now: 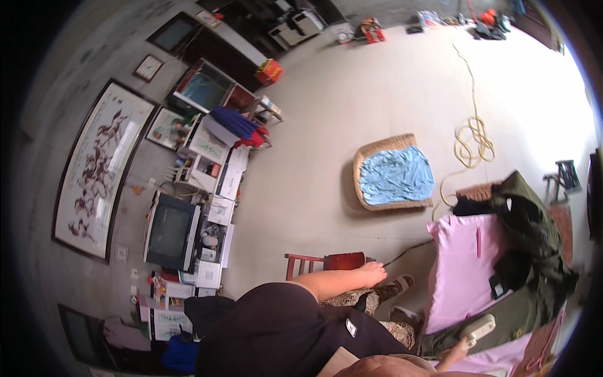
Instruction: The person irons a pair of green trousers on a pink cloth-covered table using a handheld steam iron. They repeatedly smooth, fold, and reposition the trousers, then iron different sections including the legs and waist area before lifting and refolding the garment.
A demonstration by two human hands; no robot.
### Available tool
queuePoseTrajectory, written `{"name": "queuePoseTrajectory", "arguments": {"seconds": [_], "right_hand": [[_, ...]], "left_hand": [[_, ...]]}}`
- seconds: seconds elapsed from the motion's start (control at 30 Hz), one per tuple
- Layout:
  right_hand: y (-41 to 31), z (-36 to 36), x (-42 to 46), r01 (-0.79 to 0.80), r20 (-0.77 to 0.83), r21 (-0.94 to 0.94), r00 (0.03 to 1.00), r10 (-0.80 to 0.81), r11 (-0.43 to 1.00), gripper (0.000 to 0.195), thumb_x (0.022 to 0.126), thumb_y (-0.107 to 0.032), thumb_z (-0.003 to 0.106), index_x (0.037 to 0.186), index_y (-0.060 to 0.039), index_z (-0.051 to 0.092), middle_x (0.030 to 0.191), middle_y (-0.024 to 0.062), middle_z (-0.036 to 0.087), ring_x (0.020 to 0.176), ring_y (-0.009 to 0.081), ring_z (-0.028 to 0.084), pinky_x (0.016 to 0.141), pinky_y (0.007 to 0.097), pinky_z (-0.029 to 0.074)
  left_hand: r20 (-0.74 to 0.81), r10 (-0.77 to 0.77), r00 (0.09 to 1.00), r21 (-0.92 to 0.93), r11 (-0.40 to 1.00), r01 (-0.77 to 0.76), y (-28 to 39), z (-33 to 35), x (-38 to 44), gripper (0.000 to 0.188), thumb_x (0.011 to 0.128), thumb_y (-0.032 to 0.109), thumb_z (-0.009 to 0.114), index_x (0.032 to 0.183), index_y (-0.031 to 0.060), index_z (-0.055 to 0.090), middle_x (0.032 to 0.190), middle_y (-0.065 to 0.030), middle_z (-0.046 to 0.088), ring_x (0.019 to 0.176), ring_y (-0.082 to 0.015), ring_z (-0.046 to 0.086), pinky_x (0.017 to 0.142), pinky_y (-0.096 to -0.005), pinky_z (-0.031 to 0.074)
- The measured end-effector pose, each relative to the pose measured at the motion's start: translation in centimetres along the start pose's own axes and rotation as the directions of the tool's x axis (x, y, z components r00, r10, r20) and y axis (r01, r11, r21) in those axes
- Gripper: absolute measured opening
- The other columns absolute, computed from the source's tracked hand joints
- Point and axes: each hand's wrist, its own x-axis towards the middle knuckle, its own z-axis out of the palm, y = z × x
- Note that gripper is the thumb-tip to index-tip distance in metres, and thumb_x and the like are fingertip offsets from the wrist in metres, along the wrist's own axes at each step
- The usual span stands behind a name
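Note:
My right hand (pixel 453 356) grips a cream handheld appliance (pixel 478 327), whose exact kind I cannot tell. The appliance rests on or just above a dark green garment (pixel 527 308) spread over a pink satin cloth (pixel 464 275). My left hand (pixel 373 274) is stretched out beside a small red wooden chair (pixel 345 261), away from the garment. A dark cord (pixel 409 253) runs from the left fingertips towards the pink cloth; whether the fingers hold it is unclear. Below are my sandalled feet (pixel 401 284) and leopard-print trousers (pixel 400 332).
A wicker chair (pixel 362 198) with a light blue cloth stands ahead on the tiled floor. A yellow hose (pixel 473 141) lies coiled beside it. Along the wall are a television (pixel 172 231) and a white cabinet (pixel 208 274). A small stool (pixel 560 179) stands at the right.

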Motion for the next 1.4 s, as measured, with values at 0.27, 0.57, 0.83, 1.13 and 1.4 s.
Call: {"name": "queuePoseTrajectory", "arguments": {"seconds": [0.27, 0.57, 0.83, 1.13, 1.4], "right_hand": [[-14.3, 3.3, 16.3, 0.009, -0.015, 0.382, 1.000, -0.003, 0.924, 0.039, 0.087, -0.042, 0.076, 0.088, -0.0053, 0.063, 0.062, 0.0000, 0.045, 0.050, 0.0129, 0.041, 0.048, 0.0325, 0.035], [-0.5, 1.6, 0.7, 0.012, 0.290, 0.089, 0.956, -0.038, 0.996, 0.068, 0.098, -0.046, 0.058, 0.142, 0.0060, 0.048, 0.126, 0.0136, 0.061, 0.108, 0.0265, 0.059, 0.100, 0.0368, 0.044], [-6.9, -2.6, 5.6, 0.081, 0.158, 0.199, 0.981, -0.113, 0.977, 0.044, 0.095, -0.041, 0.059, 0.112, 0.0000, 0.061, 0.095, 0.0092, 0.064, 0.080, 0.0182, 0.060, 0.074, 0.0328, 0.048], [-0.4, 0.1, -4.3, -0.071, -0.213, 0.015, 0.974, 0.073, 0.997, 0.028, 0.085, -0.033, 0.071, 0.087, -0.0053, 0.066, 0.064, 0.0039, 0.062, 0.048, 0.0149, 0.057, 0.044, 0.0340, 0.045], [-6.6, -1.2, -1.1, -0.020, -0.267, 0.016, 0.964, 0.023, 1.000, 0.038, 0.081, -0.038, 0.072, 0.089, -0.0010, 0.068, 0.064, 0.0111, 0.066, 0.052, 0.0227, 0.064, 0.054, 0.0395, 0.050]], "left_hand": [[0.074, -0.295, 0.953, -0.229, 0.925, 0.304, -2.4, 2.3, -5.2, 0.034, 0.087, 0.012, 0.057, 0.120, 0.0082, 0.064, 0.116, -0.0142, 0.064, 0.115, -0.0335, 0.056, 0.093, -0.0461, 0.052], [0.025, -0.309, 0.951, -0.245, 0.920, 0.305, -3.6, 1.4, -6.0, 0.027, 0.088, 0.016, 0.060, 0.114, 0.0100, 0.066, 0.117, -0.0127, 0.064, 0.117, -0.0327, 0.057, 0.093, -0.0467, 0.053], [0.205, -0.201, 0.958, -0.190, 0.952, 0.240, -3.4, -4.0, -0.9, 0.029, 0.080, 0.015, 0.062, 0.107, 0.0121, 0.070, 0.108, -0.0187, 0.068, 0.107, -0.0400, 0.064, 0.085, -0.0517, 0.056], [0.104, 0.122, 0.987, -0.106, 0.988, -0.111, -1.0, 0.0, 2.8, 0.051, 0.089, 0.019, 0.067, 0.138, 0.0149, 0.055, 0.132, -0.0106, 0.061, 0.120, -0.0327, 0.054, 0.102, -0.0442, 0.047], [0.215, 0.233, 0.948, 0.061, 0.966, -0.251, 4.3, -4.3, 5.8, 0.050, 0.091, 0.017, 0.065, 0.140, 0.0119, 0.053, 0.128, -0.0115, 0.061, 0.118, -0.0354, 0.053, 0.101, -0.0453, 0.047]]}}
